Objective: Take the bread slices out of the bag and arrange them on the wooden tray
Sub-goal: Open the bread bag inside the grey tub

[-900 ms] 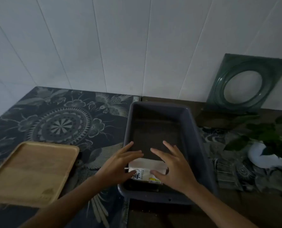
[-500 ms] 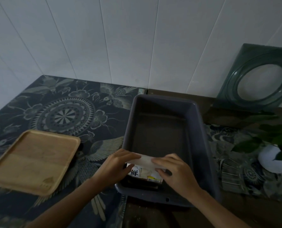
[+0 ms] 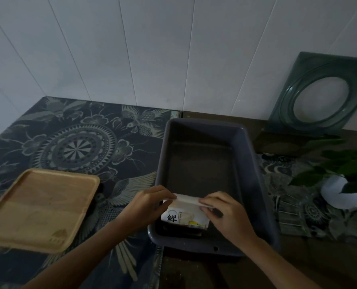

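A white bread bag with black printed characters and a yellow patch sits in the near end of a dark grey plastic bin. My left hand pinches the left end of the bag's folded top. My right hand pinches the right end. No bread slice shows outside the bag. The wooden tray lies bare on the left, on the patterned cloth, well apart from both hands.
A dark cloth with a mandala and bird pattern covers the left of the table. A green square frame with a round hole leans on the white panelled wall. A leafy plant in a white pot stands at the right.
Both hands came down from hovering with spread fingers and closed on the folded top of the bag. The camera view shifted slightly.
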### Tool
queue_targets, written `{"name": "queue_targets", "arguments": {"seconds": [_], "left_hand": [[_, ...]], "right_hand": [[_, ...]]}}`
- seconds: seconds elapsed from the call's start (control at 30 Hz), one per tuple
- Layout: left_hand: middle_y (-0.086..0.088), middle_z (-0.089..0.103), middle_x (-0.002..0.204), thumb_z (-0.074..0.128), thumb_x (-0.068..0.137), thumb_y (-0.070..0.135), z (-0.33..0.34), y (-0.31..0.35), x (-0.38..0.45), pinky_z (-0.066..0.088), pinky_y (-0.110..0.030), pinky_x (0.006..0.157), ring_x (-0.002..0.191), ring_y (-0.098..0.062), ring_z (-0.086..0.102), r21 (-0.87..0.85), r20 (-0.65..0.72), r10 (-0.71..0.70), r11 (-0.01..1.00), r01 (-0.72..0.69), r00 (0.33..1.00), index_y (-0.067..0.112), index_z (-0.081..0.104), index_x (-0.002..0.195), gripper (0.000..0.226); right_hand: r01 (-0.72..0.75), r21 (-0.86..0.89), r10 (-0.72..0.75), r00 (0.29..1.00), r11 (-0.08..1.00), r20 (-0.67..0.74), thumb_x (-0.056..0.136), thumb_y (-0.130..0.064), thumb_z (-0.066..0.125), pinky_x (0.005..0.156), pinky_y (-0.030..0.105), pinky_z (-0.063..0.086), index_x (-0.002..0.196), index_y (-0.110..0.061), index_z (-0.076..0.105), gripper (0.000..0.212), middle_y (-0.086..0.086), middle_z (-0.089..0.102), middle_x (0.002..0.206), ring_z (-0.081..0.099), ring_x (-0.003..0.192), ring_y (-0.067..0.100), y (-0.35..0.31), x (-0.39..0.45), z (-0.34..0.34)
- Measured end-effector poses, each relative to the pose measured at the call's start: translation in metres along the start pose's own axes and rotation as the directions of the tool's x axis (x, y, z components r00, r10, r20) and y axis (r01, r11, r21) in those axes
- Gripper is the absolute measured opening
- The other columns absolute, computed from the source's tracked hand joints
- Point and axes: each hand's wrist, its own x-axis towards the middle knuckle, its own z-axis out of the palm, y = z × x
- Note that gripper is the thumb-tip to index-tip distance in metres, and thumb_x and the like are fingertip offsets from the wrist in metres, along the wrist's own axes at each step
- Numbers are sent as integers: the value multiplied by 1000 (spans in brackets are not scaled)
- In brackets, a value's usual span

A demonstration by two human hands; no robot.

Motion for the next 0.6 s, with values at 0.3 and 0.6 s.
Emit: {"name": "queue_targets", "arguments": {"seconds": [0.3, 0.6], "left_hand": [[6, 72, 108, 60, 100, 18, -5, -14, 10, 58, -30, 80, 94, -6, 70, -58, 68, 29, 998, -25, 997, 27, 69, 127, 30], [6, 65, 111, 61, 97, 18, -4, -18, 8, 57, -25, 73, 88, -6, 67, -64, 92, 88, 995, -82, 992, 32, 63, 135, 41]], "right_hand": [[41, -92, -43, 999, 995, -18, 87, -17, 81, 73, 22, 57, 125, -25, 71, 40, -8, 67, 104, 65, 91, 7, -6, -4, 2], [125, -101, -128, 991, 987, -27, 88, -13, 80, 73, 23, 58, 124, -18, 74, 37, 0, 70, 101, 68, 87, 9, -1, -4, -1]]}}
